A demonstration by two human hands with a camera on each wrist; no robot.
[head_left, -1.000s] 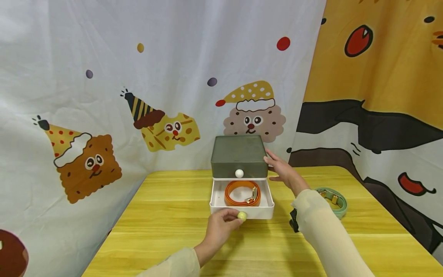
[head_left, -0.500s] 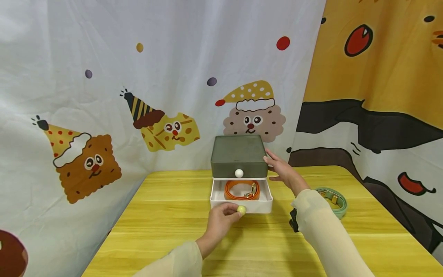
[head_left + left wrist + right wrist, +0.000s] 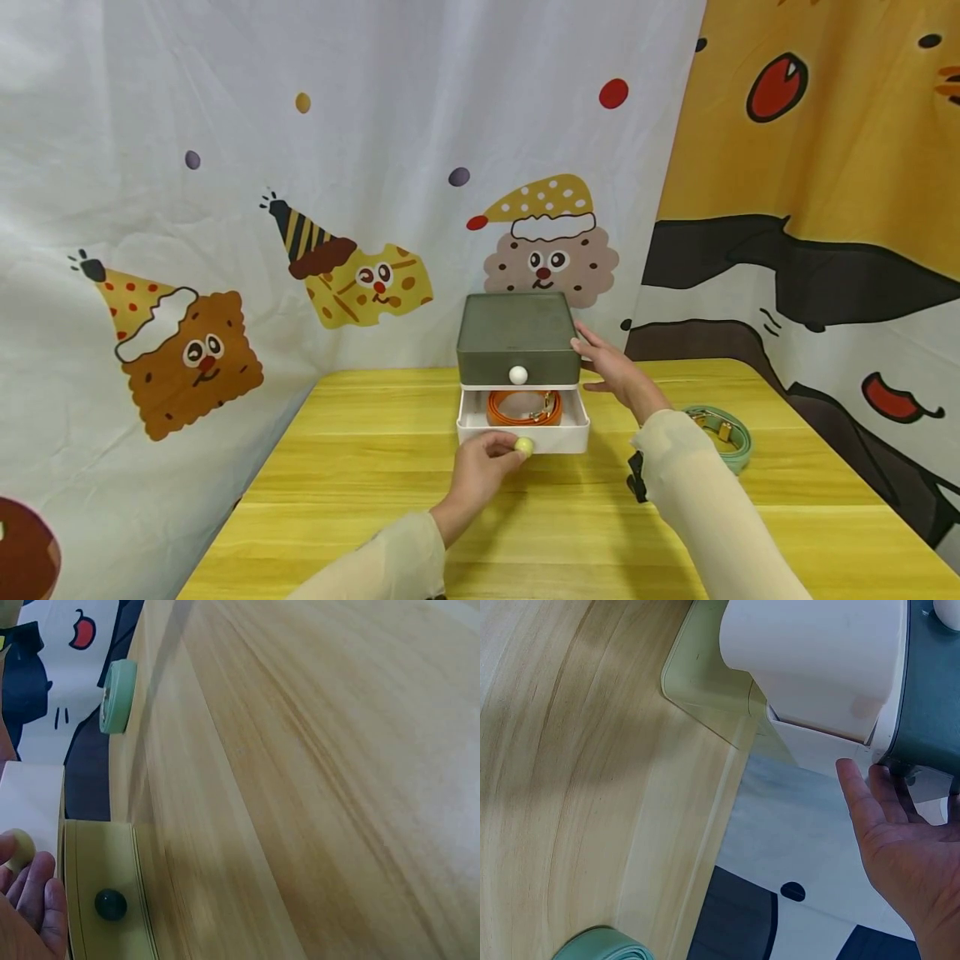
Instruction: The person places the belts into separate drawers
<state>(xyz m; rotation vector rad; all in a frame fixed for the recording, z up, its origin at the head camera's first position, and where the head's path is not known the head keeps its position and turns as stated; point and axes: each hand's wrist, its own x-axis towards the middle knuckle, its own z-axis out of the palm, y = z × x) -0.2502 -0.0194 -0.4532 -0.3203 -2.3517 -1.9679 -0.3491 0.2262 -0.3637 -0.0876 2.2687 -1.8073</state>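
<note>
A small drawer cabinet stands on the table, with a dark green top tier [image 3: 517,322] bearing a white knob [image 3: 518,375]. Below it, a white drawer [image 3: 564,440] is partly pulled out. Inside lies a coiled orange belt [image 3: 493,412] with a metal buckle. My left hand [image 3: 477,473] pinches the drawer's pale yellow knob [image 3: 524,447] between thumb and fingers. With fingers extended, my right hand [image 3: 613,372] rests against the right side of the cabinet. In the left wrist view, a yellow-green bottom drawer [image 3: 88,859] with a dark knob [image 3: 111,904] is closed.
A coiled light green belt [image 3: 739,439] with a gold-coloured buckle lies on the wooden table [image 3: 360,467], right of the cabinet and beyond my right forearm. A printed cartoon curtain [image 3: 390,108] hangs behind the table.
The white drawer has slid inward, away from me, with my left hand on its knob. Less of the orange belt shows. My right hand has stayed in place.
</note>
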